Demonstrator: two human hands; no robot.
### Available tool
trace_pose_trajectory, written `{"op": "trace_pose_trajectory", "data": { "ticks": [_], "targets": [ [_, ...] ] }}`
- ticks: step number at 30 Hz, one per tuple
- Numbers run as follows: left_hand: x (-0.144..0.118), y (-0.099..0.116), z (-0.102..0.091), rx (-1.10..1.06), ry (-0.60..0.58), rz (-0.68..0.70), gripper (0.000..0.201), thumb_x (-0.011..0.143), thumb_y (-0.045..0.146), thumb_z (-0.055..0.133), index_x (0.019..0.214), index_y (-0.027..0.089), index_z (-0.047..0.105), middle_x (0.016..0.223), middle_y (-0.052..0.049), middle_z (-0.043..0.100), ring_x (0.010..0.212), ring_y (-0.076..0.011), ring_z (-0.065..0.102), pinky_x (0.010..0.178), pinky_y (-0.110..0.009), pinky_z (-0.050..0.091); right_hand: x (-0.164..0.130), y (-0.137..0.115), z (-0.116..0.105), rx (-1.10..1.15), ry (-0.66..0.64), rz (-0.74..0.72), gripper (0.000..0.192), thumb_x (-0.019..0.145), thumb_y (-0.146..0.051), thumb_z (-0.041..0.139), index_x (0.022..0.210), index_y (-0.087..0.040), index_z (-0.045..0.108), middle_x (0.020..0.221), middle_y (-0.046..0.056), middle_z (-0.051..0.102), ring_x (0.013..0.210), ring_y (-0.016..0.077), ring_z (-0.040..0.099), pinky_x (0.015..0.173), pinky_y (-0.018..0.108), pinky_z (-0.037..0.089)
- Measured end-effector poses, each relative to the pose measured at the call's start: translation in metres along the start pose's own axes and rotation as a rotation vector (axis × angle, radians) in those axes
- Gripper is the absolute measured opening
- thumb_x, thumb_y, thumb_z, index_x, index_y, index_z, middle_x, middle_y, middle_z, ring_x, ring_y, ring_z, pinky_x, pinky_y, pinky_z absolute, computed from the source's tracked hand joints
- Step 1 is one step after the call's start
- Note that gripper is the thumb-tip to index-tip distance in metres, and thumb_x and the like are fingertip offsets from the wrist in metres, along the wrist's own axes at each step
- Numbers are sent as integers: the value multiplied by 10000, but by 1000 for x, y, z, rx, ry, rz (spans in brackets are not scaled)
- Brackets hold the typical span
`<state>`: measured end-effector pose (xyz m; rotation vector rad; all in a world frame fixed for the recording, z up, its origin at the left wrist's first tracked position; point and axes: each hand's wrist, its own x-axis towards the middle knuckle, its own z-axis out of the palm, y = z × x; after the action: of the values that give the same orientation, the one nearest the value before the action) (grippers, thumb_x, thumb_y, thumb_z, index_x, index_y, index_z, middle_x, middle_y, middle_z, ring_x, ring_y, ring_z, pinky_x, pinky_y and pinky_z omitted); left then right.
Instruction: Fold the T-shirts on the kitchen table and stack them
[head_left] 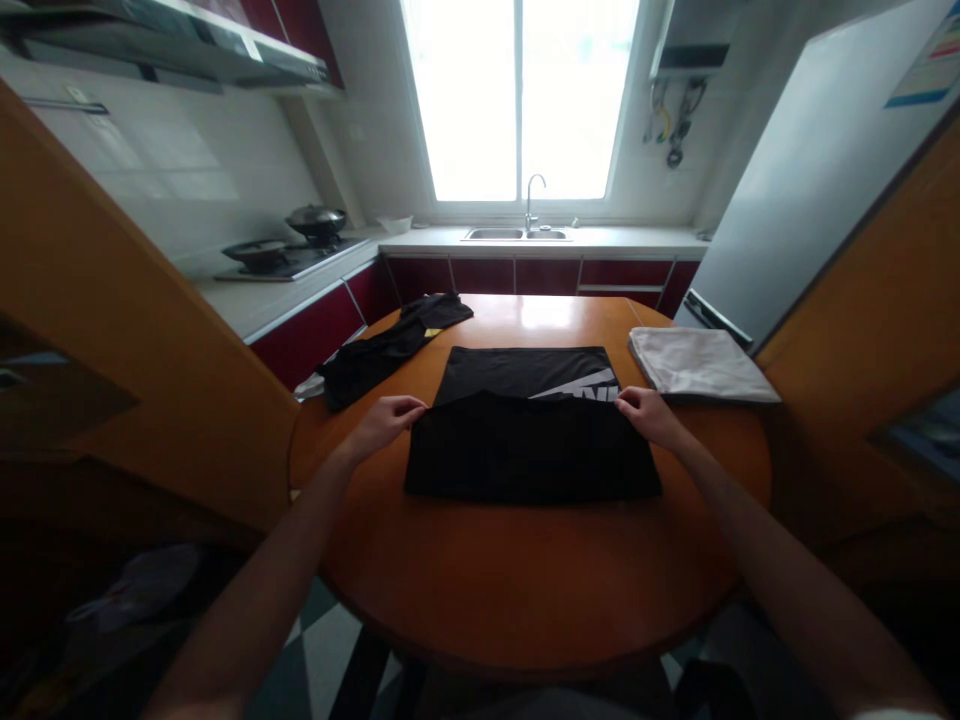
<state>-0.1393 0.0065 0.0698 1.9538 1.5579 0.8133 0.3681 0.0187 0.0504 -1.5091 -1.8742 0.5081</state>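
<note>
A black garment (pixel 529 455) with a grey and white print lies partly folded over itself on the wooden table (pixel 517 590). Its near part is doubled up, and the printed far part shows beyond the fold's upper edge. At the left corner of that edge, my left hand (pixel 386 425) pinches the cloth between thumb and fingers. My right hand (pixel 649 414) pinches the opposite corner, close to the print. The edge between the two hands looks slightly raised, and the garment's underside is hidden.
Another dark garment (pixel 386 350) lies crumpled at the table's far left. Folded light cloth (pixel 701 362) rests at the right edge. Beyond stand a counter with a sink (pixel 495 234), a stove (pixel 296 260) with pans, and a fridge (pixel 817 170) at right.
</note>
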Motion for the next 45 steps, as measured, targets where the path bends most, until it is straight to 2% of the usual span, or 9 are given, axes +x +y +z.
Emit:
{"op": "trace_pose_trajectory", "data": {
  "ticks": [6,16,21,23,27,31,35,39,45],
  "targets": [
    [25,-31,26,15,1,-19,451,748,593,645,844,169,767,842,-85,773,810,-253,701,722,-321,520,24,39,29,-12,-28,101,199,787,-323,603,709,-177,713,753,84,753,725,219,680,661,286,475],
    [37,-38,32,170,5,16,313,812,448,579,845,195,761,886,-88,767,845,-264,709,806,-356,544,42,40,29,-158,-101,109,170,843,-266,627,755,-177,740,813,89,762,780,218,690,715,285,473],
    [18,-15,40,313,137,138,398,900,419,514,1102,160,738,1180,-142,691,1129,-296,642,1047,-441,486,15,12,28,-378,62,91,328,950,-383,546,1038,-140,749,1091,180,722,1044,301,635,916,378,471],
    [4,0,48,359,73,209,436,954,428,470,1221,173,702,1326,-131,640,1251,-285,583,1127,-441,427,-6,-6,31,-439,127,10,415,1004,-402,444,1194,-143,706,1246,176,671,1174,303,580,1015,393,438],
    [-23,18,71,498,-181,254,566,980,523,463,1417,186,588,1555,-121,473,1442,-306,420,1200,-468,329,-48,-27,51,-480,7,-112,517,1040,-412,344,1395,-131,594,1507,159,508,1405,286,428,1153,410,345],
    [-37,15,86,634,-271,146,727,982,607,428,1575,189,374,1662,-133,243,1545,-344,190,1224,-560,208,-66,-14,70,-559,-150,-34,654,1042,-493,316,1543,-83,409,1647,166,290,1536,304,220,1215,498,234],
    [-43,11,86,670,-265,96,726,1009,621,342,1608,214,289,1681,-115,146,1559,-331,107,1232,-559,159,-66,1,72,-566,-209,28,699,1040,-541,275,1574,-95,347,1662,161,241,1551,287,176,1233,533,157],
    [-33,27,85,674,-254,130,767,996,656,343,1609,199,288,1679,-124,168,1558,-357,88,1228,-590,131,-54,-14,69,-566,-157,29,710,1036,-557,268,1561,-91,373,1657,178,244,1556,302,145,1227,584,80],
    [6,59,128,618,-141,221,665,1026,604,312,1576,234,375,1666,-93,264,1551,-346,165,1217,-597,196,-22,-45,90,-510,-118,11,671,1042,-509,287,1574,-105,349,1672,168,203,1556,307,125,1219,573,96]
  ]
}}
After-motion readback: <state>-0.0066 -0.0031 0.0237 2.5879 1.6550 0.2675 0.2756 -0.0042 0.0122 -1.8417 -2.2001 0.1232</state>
